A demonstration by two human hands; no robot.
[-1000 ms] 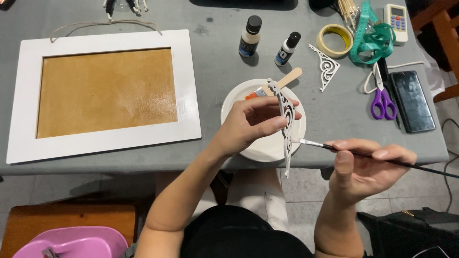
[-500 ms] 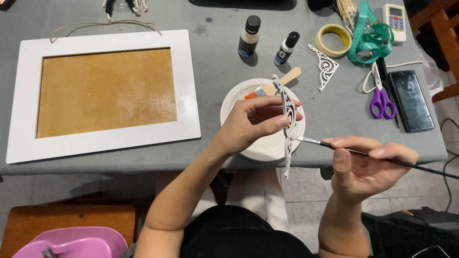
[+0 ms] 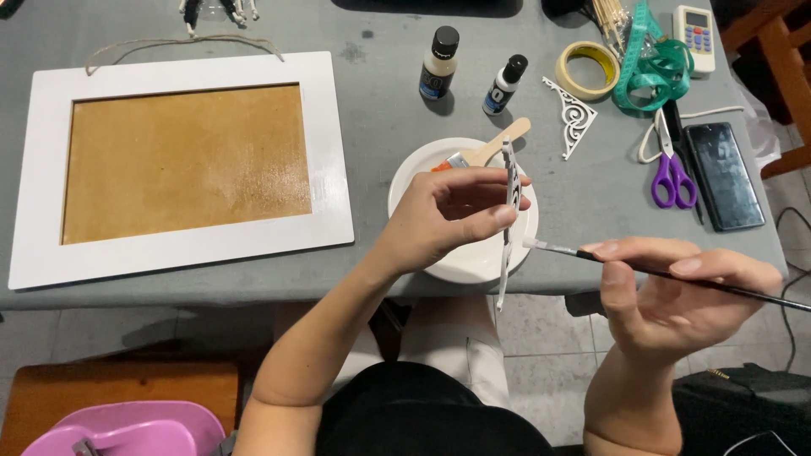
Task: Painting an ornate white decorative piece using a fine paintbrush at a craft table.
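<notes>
My left hand [image 3: 448, 215] pinches the thin ornament [image 3: 508, 221] edge-on above the plate [image 3: 422, 173]; my right hand [image 3: 676, 291] grips the brush [image 3: 642, 268], tip touching it. Push too hard and this fragile strip could slip or snap.

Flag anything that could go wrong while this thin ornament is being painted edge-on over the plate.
The thin ornament is pinched only at its middle by the left hand, so brush pressure might flex or snap it. The paintbrush tip carries white paint; drips beyond the white plate could land on the person's lap, since the ornament overhangs the table edge.
</notes>
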